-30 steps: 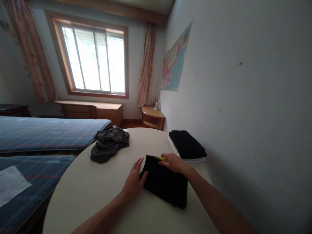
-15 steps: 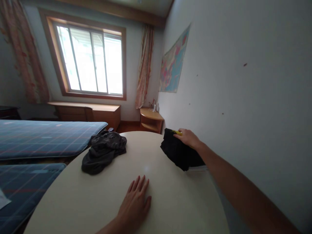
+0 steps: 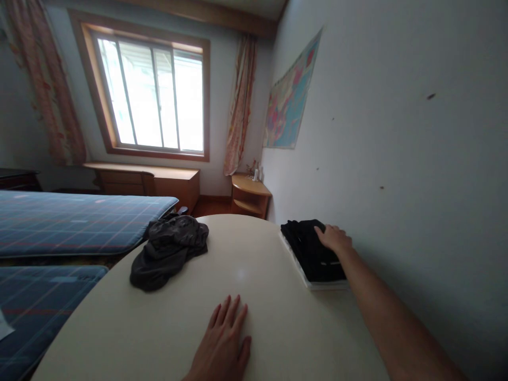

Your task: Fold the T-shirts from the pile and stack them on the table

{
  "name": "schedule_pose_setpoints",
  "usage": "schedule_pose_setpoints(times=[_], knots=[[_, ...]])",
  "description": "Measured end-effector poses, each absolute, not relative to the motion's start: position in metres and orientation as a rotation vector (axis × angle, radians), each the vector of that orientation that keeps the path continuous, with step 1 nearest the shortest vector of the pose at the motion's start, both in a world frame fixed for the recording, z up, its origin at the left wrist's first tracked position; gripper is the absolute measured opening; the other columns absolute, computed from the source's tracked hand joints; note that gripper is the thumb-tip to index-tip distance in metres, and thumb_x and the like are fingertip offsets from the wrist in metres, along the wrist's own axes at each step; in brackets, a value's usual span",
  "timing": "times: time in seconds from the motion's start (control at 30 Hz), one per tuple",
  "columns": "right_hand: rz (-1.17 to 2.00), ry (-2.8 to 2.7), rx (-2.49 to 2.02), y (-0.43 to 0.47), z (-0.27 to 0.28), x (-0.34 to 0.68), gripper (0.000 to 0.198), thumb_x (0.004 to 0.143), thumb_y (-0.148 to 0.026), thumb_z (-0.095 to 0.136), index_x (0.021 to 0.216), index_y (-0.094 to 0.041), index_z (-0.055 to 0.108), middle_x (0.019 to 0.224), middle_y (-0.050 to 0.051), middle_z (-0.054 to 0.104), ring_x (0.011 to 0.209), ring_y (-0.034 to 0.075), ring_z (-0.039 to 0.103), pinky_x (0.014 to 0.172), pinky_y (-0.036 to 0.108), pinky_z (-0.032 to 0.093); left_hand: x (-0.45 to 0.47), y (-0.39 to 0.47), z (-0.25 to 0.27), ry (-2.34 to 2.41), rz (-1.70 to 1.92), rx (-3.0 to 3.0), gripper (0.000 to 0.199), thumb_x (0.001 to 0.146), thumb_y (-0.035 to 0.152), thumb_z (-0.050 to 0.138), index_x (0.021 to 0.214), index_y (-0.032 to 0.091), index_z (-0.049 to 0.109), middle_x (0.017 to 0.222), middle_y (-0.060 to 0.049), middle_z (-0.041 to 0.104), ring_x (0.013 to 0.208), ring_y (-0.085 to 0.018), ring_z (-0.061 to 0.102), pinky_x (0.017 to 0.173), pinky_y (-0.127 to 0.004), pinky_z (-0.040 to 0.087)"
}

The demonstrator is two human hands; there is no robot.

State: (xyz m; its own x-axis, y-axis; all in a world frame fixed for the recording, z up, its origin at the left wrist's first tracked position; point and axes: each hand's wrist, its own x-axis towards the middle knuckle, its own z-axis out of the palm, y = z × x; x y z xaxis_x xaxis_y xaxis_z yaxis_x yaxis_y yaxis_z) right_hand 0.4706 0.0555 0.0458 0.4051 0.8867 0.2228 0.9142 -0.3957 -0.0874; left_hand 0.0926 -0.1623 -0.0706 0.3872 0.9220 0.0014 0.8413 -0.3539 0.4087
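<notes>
My left hand [image 3: 222,341] lies flat on the cream table [image 3: 254,317], its fingers stretched out and nothing under them that I can see. On the right side of the table, a folded black garment [image 3: 307,254] rests on top of a thin white stack [image 3: 317,286]. My right hand [image 3: 336,238] is at the far right part of that garment, thumb over the cloth and the other fingers curled at its edge. Their tips are partly hidden. At the table's left edge sits a crumpled dark grey garment [image 3: 169,254], apart from both hands.
A white wall [image 3: 397,238] stands close along the table's right side. Plaid mattresses [image 3: 71,222] lie to the left. Behind the table are a corner shelf [image 3: 251,185], a wooden desk [image 3: 174,182] and a window [image 3: 159,100].
The black garment has gone from being held up and tilted to lying flat on the white stack. My right hand has shifted right and lower with its edge. My left hand stays flat.
</notes>
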Motion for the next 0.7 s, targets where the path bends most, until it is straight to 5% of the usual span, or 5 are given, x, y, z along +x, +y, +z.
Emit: schedule_pose_setpoints(times=[0.3,0.7], knots=[[-0.102,-1.768,-2.397,0.047,0.013,0.446,0.078,0.088,-0.075,0.026,0.149,-0.028,0.04,0.156,0.011,0.033,0.14,0.041,0.028,0.112,0.06,0.017,0.093,-0.161,-0.077,1.539,0.444,2.318,0.062,0.089,0.038,0.045,0.149,0.022,0.042,0.159,-0.005,0.026,0.148,-0.03,0.019,0.12,-0.051,0.019],[-0.328,-1.997,-1.825,-0.013,0.006,0.35,0.048,0.095,-0.037,0.042,0.138,-0.017,0.05,0.148,0.012,0.046,0.136,0.027,0.038,0.115,0.047,0.021,0.088,-0.153,-0.06,1.58,0.487,2.339,0.059,0.086,0.04,0.05,0.142,0.019,0.051,0.151,-0.011,0.043,0.141,-0.03,0.036,0.115,-0.048,0.031]])
